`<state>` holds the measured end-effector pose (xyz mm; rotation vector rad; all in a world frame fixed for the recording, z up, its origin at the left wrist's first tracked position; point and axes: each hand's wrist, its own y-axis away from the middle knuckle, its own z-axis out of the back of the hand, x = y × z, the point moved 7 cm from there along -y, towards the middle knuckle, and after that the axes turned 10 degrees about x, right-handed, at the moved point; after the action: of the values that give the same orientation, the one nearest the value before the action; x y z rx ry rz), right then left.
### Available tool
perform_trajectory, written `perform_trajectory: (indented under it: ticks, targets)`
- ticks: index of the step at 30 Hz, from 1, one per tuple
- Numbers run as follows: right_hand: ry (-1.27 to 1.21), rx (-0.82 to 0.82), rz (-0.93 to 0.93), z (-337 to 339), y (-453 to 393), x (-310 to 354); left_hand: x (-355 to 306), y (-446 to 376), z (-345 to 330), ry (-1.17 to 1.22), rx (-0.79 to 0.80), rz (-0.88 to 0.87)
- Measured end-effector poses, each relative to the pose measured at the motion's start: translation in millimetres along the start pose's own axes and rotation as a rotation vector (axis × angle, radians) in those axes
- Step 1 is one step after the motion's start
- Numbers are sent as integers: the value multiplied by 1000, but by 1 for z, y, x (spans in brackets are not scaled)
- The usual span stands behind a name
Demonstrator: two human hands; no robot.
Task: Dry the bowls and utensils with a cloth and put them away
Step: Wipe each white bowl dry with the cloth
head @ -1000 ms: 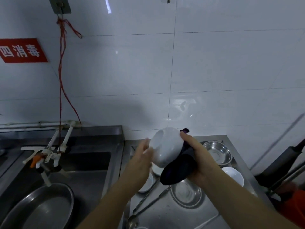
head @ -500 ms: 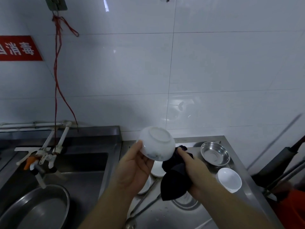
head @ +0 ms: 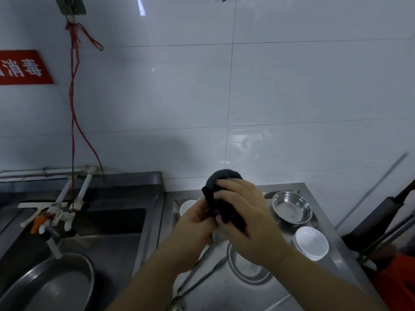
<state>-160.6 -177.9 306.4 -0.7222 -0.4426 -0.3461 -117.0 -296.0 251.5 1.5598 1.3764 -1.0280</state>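
Dark cloth (head: 224, 198) wraps the bowl held between both hands, left hand (head: 195, 223) gripping beneath, right hand (head: 244, 212) clasping over it.

Single head-worn wide-angle view; it looked forward and slightly down from standing height, square onto the white tiled wall (head: 292, 97), which filled the upper half. The steel counter (head: 258, 295) and sink (head: 116, 223) lay close below, forearms entering from the bottom edge. Straight edges bowed toward the frame borders.
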Motion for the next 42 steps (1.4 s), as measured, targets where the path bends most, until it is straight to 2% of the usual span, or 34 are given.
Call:
perform_trajectory:
  ticks: [3, 6, 9, 11, 14, 18, 23, 27, 30, 32, 34, 39, 42]
  targets:
    - [-155, 15, -45, -2, -9, -8, 5, 6, -9, 49, 50, 14]
    - [-417, -44, -357, 5, -19, -29, 3, 9, -15, 42, 75, -17]
    - [-714, -157, -536, 9, -21, -43, -6, 12, -16, 20, 101, -76]
    - [-982, -247, -750, 2, -13, -57, -12, 14, -14, 47, 98, -111]
    - [-1289, -275, -1016, -20, 5, -61, -15, 12, -8, 138, 59, -148]
    - [-1588, -280, -1089, -45, 17, -47, -25, 8, -11, 196, 57, -209]
    - [-1572, -348, -1103, -36, 15, -49, -27, 7, -18, 74, 77, -175]
    - [-1520, -347, -1135, -26, 16, -50, -33, 10, -20, 114, 106, -122]
    - [-1512, -371, -1161, -25, 19, -48, -35, 10, -17, 252, 26, -107]
    - [-1517, -404, -1160, -26, 19, -47, -32, 9, -14, 257, -35, -122]
    - [-1534, -440, -1179, -28, 20, -46, -31, 9, -15, 164, -53, -157]
    - [-1626, -515, -1242, -40, 27, -36, -28, 11, -28, -273, -85, -196]
    - [-1596, -531, -1275, -39, 32, -38, -24, 10, -37, -367, -55, -198]
